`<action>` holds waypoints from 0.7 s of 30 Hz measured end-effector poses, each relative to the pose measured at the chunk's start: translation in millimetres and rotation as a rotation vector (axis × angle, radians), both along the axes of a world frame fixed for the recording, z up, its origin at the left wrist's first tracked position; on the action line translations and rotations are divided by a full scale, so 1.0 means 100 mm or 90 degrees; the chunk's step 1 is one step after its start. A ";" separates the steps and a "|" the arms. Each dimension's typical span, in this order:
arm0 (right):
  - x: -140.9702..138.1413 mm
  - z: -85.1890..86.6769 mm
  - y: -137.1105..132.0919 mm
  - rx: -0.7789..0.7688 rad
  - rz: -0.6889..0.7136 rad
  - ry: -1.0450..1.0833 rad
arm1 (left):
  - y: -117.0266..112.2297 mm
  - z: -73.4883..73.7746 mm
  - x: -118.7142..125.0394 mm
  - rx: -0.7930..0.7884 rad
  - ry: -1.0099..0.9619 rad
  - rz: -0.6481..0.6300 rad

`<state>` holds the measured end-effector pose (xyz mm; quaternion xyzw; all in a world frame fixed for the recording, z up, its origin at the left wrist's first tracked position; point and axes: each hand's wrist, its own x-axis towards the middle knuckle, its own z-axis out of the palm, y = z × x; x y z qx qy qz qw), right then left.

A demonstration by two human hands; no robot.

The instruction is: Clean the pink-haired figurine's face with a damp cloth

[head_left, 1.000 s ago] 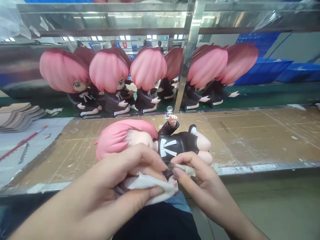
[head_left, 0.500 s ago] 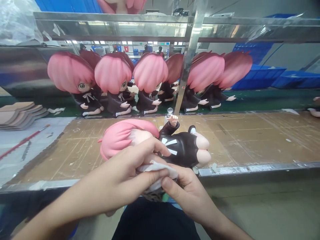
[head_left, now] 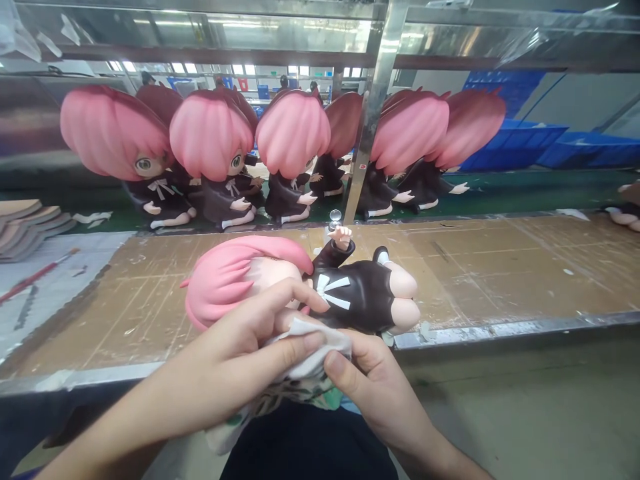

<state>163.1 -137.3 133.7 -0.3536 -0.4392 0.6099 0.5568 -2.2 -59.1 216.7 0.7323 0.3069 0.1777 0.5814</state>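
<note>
A large pink-haired figurine (head_left: pixel 357 290) in a black dress with a white bow lies on its back along the bench's front edge, its head to the left and one arm raised. In front of it, my left hand (head_left: pixel 270 333) pinches a white cloth (head_left: pixel 317 353) between thumb and fingers, its index finger stretched over the figurine's bow. Closed on the right side of the same cloth is my right hand (head_left: pixel 373 373), thumb on top. Whether a part of the figurine, such as its nearer arm, lies inside the cloth is hidden.
Several similar seated figurines (head_left: pixel 293 133) stand behind a metal post (head_left: pixel 375 113). A small open-lidded bottle (head_left: pixel 334 219) is at its foot. On the left are stacked boards (head_left: pixel 27 230) and a red-handled brush (head_left: pixel 43 270). Blue bins (head_left: pixel 515 143) sit at back right.
The camera view has tilted down and shifted slightly. Both hands keep hold of the white cloth, more of which shows now. The lying figurine stays in place on the bench.
</note>
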 end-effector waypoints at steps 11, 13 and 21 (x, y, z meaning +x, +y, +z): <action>-0.04 -0.04 0.00 -0.046 -0.026 0.055 | 0.04 -0.08 0.01 -0.028 -0.026 -0.006; -0.04 -0.02 -0.02 -0.037 -0.046 0.055 | 0.05 -0.08 -0.01 0.045 -0.056 0.023; -0.23 0.13 -0.06 -0.101 -0.170 0.257 | 0.03 -0.19 0.02 0.256 -0.158 0.018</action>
